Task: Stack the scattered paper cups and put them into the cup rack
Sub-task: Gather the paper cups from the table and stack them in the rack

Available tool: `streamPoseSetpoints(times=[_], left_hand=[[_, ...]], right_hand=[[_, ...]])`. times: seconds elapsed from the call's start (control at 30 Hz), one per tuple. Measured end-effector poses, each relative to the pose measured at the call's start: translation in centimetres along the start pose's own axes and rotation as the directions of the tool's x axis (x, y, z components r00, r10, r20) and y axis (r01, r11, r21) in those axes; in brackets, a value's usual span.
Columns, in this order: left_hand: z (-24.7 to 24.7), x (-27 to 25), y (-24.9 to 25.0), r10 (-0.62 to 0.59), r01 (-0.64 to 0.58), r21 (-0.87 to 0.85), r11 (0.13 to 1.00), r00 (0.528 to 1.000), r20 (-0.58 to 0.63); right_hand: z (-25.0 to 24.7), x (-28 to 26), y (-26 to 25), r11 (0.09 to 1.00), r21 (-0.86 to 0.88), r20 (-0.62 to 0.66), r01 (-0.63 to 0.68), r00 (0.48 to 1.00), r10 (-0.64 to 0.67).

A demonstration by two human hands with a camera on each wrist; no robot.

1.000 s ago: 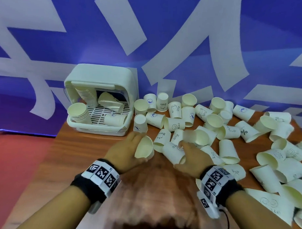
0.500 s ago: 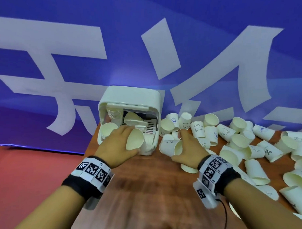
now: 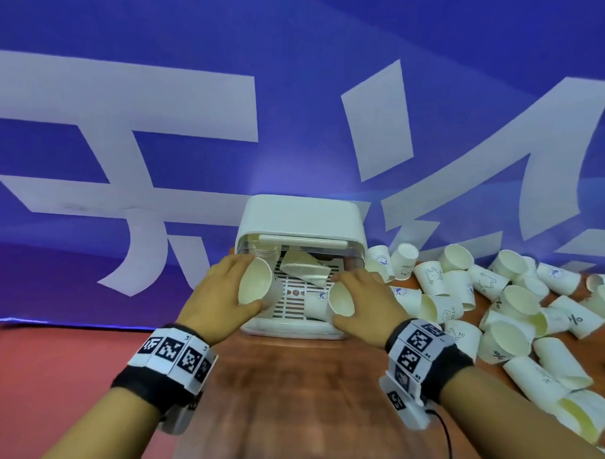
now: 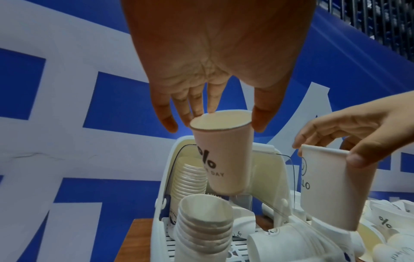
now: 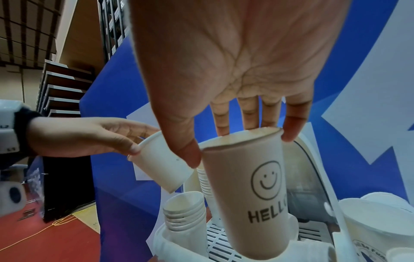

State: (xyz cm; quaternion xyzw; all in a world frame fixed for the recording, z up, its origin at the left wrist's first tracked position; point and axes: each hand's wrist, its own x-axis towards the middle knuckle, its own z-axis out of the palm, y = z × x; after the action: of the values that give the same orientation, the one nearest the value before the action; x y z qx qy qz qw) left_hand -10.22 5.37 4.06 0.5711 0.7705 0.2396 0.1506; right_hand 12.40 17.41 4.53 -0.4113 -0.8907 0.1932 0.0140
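Note:
The white cup rack (image 3: 300, 217) stands at the table's far left with its clear lid raised. My left hand (image 3: 220, 295) holds a paper cup (image 3: 256, 284) by its rim over the rack's left side, above a stack of cups (image 4: 205, 225). The cup (image 4: 221, 150) hangs bottom down from my fingertips. My right hand (image 3: 367, 305) holds a smiley "HELLO" cup (image 5: 248, 191) by the rim over the rack's right front. Inside the rack a taller stack (image 4: 190, 179) leans at the back left and loose cups (image 3: 304, 272) lie on the slatted floor.
Many loose paper cups (image 3: 511, 305) lie scattered over the brown table (image 3: 289, 383) to the right of the rack. A blue and white banner (image 3: 161, 121) hangs right behind the table. Red floor (image 3: 49, 375) shows past the table's left edge.
Both hands have carried their cups from the table's scattered pile leftward and forward to the rack, and now hold them above its floor. The head view has swung left to centre the rack.

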Motion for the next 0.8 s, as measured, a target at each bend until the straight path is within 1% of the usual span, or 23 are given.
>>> streamPoseSetpoints(times=[0.13, 0.3, 0.47, 0.6, 0.8], left_hand=[[0.0, 0.9, -1.1, -0.014, 0.015, 0.023, 1.000, 0.998, -0.065], [0.5, 2.1, -2.2, -0.006, 0.009, 0.051, 0.999, 0.998, -0.057], [1.6, 3.2, -2.6, -0.011, 0.010, 0.060, 0.998, 1.000, 0.012], [3.1, 3.8, -2.9, 0.000, -0.011, 0.114, 0.993, 0.996, 0.092], [3.8, 4.5, -4.1, -0.020, -0.002, 0.168, 0.986, 0.991, 0.132]], right_hand=[[0.3, 0.8, -0.7, 0.999, 0.032, 0.034, 0.011, 0.999, -0.012], [0.5, 1.9, -0.9, 0.994, 0.111, 0.023, 0.024, 0.999, -0.026], [1.4, 3.2, -0.8, 0.995, 0.100, 0.042, 0.020, 0.999, -0.024], [2.2, 4.1, -0.8, 0.998, 0.066, 0.059, 0.011, 0.998, -0.014], [3.0, 4.9, -0.9, 0.998, 0.051, 0.073, 0.039, 0.996, -0.043]])
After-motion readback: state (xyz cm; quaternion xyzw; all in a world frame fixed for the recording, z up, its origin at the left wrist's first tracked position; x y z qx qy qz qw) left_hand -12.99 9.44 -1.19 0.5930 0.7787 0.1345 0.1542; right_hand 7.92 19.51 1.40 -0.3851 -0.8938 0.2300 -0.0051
